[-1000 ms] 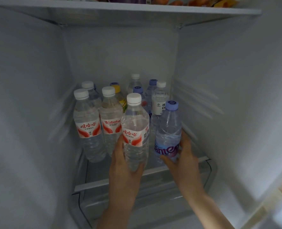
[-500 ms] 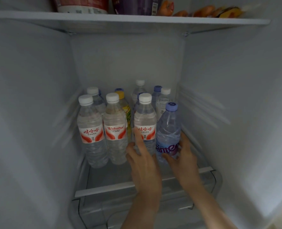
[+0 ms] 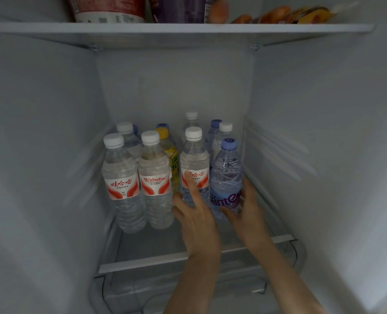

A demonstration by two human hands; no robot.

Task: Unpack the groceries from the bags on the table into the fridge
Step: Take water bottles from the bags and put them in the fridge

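Head view: on the glass fridge shelf (image 3: 142, 245) stand ten bottles. Three in front are Wahaha water bottles (image 3: 122, 184). The left hand (image 3: 197, 220), fingers spread, touches the third one. The right hand (image 3: 247, 207) wraps the purple-capped Ganten bottle (image 3: 226, 175) at the right.

A: What stands on the clear glass fridge shelf (image 3: 147, 245)?
B: Clear plastic water bottles, in rows. In front, left to right: two white-capped bottles (image 3: 120, 184) touching, a third white-capped bottle (image 3: 194, 168), then a blue-capped bottle (image 3: 226, 177) just beside it, nearest the right wall.
A: And behind?
B: More bottles, with a yellow-capped bottle (image 3: 168, 152) between them.
A: Above?
B: A white upper shelf (image 3: 176, 30) bearing packaged food.
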